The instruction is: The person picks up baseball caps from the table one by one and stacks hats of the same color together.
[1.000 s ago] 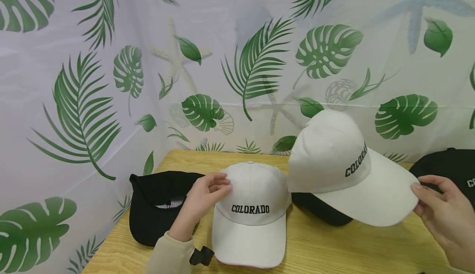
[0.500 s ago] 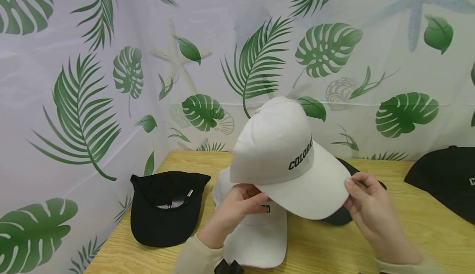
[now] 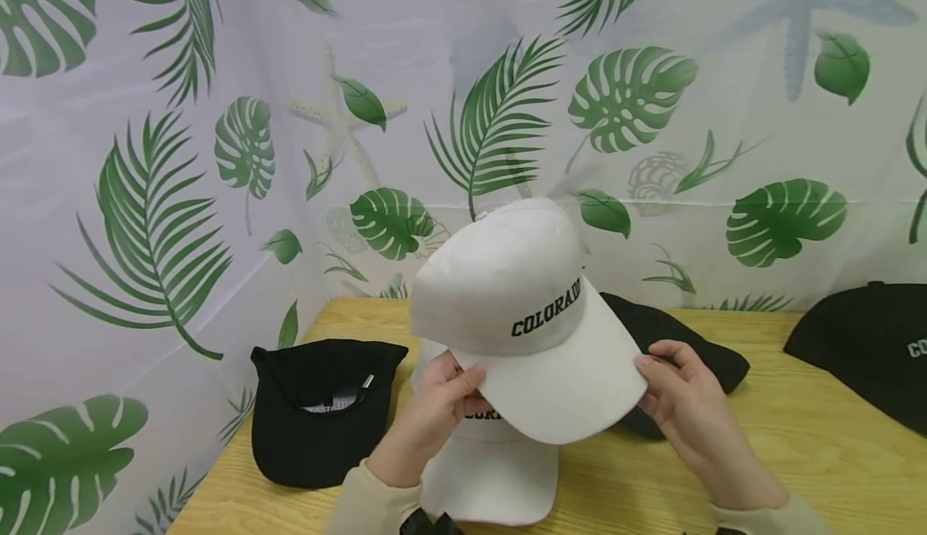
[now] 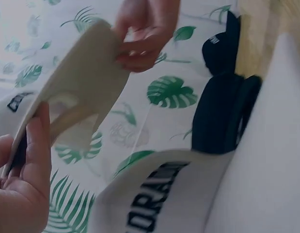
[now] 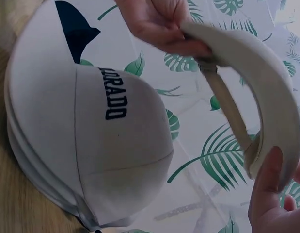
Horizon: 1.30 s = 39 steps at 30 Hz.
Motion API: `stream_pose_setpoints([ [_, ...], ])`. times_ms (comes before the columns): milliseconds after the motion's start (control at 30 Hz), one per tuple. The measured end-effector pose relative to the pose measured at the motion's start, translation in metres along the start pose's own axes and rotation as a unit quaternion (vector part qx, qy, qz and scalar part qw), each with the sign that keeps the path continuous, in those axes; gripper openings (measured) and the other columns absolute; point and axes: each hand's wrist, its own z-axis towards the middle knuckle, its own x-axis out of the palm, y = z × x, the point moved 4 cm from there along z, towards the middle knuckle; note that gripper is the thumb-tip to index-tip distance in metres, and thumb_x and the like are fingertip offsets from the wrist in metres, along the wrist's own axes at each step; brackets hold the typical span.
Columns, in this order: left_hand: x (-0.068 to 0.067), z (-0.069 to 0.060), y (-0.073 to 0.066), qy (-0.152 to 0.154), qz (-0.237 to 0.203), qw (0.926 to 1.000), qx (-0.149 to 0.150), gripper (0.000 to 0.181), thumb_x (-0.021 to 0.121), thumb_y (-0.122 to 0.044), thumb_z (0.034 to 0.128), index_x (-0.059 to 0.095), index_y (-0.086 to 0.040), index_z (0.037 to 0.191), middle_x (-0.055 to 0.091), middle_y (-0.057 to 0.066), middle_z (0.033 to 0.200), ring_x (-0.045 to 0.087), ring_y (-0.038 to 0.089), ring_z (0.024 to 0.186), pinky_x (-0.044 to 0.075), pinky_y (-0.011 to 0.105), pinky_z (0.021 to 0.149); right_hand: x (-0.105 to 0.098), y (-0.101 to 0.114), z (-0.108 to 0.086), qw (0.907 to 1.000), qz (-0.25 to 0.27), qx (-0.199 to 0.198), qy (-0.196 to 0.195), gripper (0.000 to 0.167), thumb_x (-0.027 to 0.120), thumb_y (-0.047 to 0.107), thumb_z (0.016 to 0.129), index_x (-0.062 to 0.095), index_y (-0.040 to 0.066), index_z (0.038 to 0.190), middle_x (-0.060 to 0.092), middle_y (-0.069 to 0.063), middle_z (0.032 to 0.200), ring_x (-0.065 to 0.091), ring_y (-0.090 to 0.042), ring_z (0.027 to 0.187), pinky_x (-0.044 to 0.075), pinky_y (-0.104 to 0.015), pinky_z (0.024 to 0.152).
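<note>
A white baseball cap with black COLORADO lettering (image 3: 507, 294) is held tilted above the table, brim toward the right front. My left hand (image 3: 434, 406) pinches its left edge where brim and crown meet. At the brim's right edge, my right hand (image 3: 681, 398) grips it between thumb and fingers. Directly beneath sits another white COLORADO cap (image 3: 492, 479), partly hidden; the right wrist view shows layered brim edges under this lower cap (image 5: 125, 160), like a stack. The underside of the held cap's brim (image 4: 86, 68) shows in the left wrist view.
An upturned black cap (image 3: 326, 430) lies left on the wooden table (image 3: 724, 471). Another black cap (image 3: 681, 342) lies behind my right hand, and a further black cap (image 3: 862, 350) at the far right. A leaf-patterned cloth (image 3: 405, 52) closes off the back and left.
The held white cap has moved left, over the lower white cap. My left hand has left the lower cap and taken hold of the held one; my right hand has kept its grip.
</note>
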Motion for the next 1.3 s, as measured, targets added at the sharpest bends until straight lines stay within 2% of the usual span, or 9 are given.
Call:
stream_pose_setpoints([
  [200,-0.019,-0.007,-0.009,0.015,0.011,0.9997,-0.016,0.022,0.036,-0.003,0.0942,0.039,0.01,0.111,0.064,-0.001,0.085,0.061,0.009,0.072,0.049,0.023,0.063,0.004,-0.004,0.002,0.9897,-0.138,0.039,0.009,0.022,0.046,0.01,0.093,0.031,0.006,0.109,0.057,0.0,0.088,0.058,-0.01,0.074,0.048,-0.025,0.062],
  [400,-0.032,-0.018,-0.009,0.033,0.014,0.9987,-0.036,0.029,0.038,-0.004,0.0939,0.034,0.014,0.116,0.064,0.002,0.087,0.063,0.012,0.074,0.05,0.026,0.064,0.019,-0.007,-0.001,0.9507,-0.306,0.042,0.026,0.045,0.052,0.012,0.09,0.029,0.001,0.126,0.054,-0.012,0.097,0.058,-0.013,0.078,0.049,-0.03,0.064],
  [500,-0.04,-0.025,-0.01,0.039,0.005,0.9981,-0.046,0.03,0.039,-0.004,0.0939,0.033,0.014,0.116,0.064,0.004,0.088,0.063,0.013,0.075,0.05,0.025,0.064,0.028,-0.009,-0.005,0.9396,-0.336,0.035,0.057,0.045,0.055,0.007,0.087,0.033,-0.001,0.127,0.054,-0.016,0.092,0.059,-0.015,0.072,0.05,-0.031,0.06],
  [600,-0.048,-0.031,-0.012,0.045,0.001,0.9974,-0.056,0.033,0.039,-0.006,0.0943,0.029,0.015,0.118,0.064,0.005,0.088,0.063,0.014,0.076,0.05,0.026,0.064,0.037,-0.012,-0.008,0.9357,-0.339,0.032,0.091,0.045,0.055,0.007,0.087,0.036,-0.003,0.126,0.054,-0.016,0.086,0.059,-0.016,0.067,0.05,-0.031,0.058],
  [767,-0.059,-0.033,-0.015,0.029,0.048,0.9944,-0.089,0.04,0.04,-0.012,0.0949,0.024,0.014,0.12,0.064,0.006,0.085,0.064,0.015,0.073,0.05,0.027,0.061,0.044,-0.016,-0.007,0.9318,-0.343,0.037,0.113,0.047,0.056,0.012,0.087,0.036,-0.004,0.127,0.053,-0.014,0.082,0.059,-0.017,0.064,0.051,-0.033,0.055],
  [900,-0.066,-0.03,-0.013,0.0,0.153,0.9805,-0.124,0.037,0.041,-0.017,0.095,0.033,0.012,0.115,0.062,0.007,0.078,0.063,0.014,0.064,0.05,0.027,0.057,0.046,-0.021,-0.003,0.9278,-0.351,0.049,0.118,0.048,0.056,0.015,0.088,0.037,-0.004,0.128,0.053,-0.014,0.081,0.058,-0.018,0.064,0.051,-0.033,0.055],
  [1067,-0.078,-0.026,-0.008,-0.049,0.294,0.9446,-0.138,0.031,0.042,-0.022,0.0945,0.052,0.007,0.094,0.054,0.003,0.062,0.052,0.012,0.051,0.046,0.026,0.048,0.045,-0.03,0.0,0.9212,-0.36,0.077,0.127,0.053,0.057,0.02,0.087,0.037,-0.007,0.128,0.053,-0.012,0.081,0.056,-0.021,0.062,0.05,-0.031,0.056],
  [1133,-0.082,-0.024,-0.005,-0.062,0.315,0.9366,-0.14,0.032,0.043,-0.023,0.0942,0.055,0.006,0.092,0.051,0.002,0.058,0.049,0.011,0.048,0.043,0.026,0.046,0.045,-0.033,0.0,0.9188,-0.362,0.085,0.132,0.054,0.057,0.021,0.087,0.037,-0.009,0.128,0.052,-0.011,0.08,0.055,-0.02,0.062,0.05,-0.031,0.056],
  [1300,-0.09,-0.021,0.006,-0.063,0.328,0.9308,-0.15,0.033,0.044,-0.021,0.0934,0.058,0.004,0.079,0.047,0.001,0.05,0.046,0.01,0.044,0.038,0.025,0.043,0.045,-0.042,0.0,0.9135,-0.368,0.099,0.143,0.057,0.056,0.023,0.088,0.036,-0.013,0.128,0.053,-0.008,0.074,0.053,-0.018,0.063,0.05,-0.03,0.055],
])
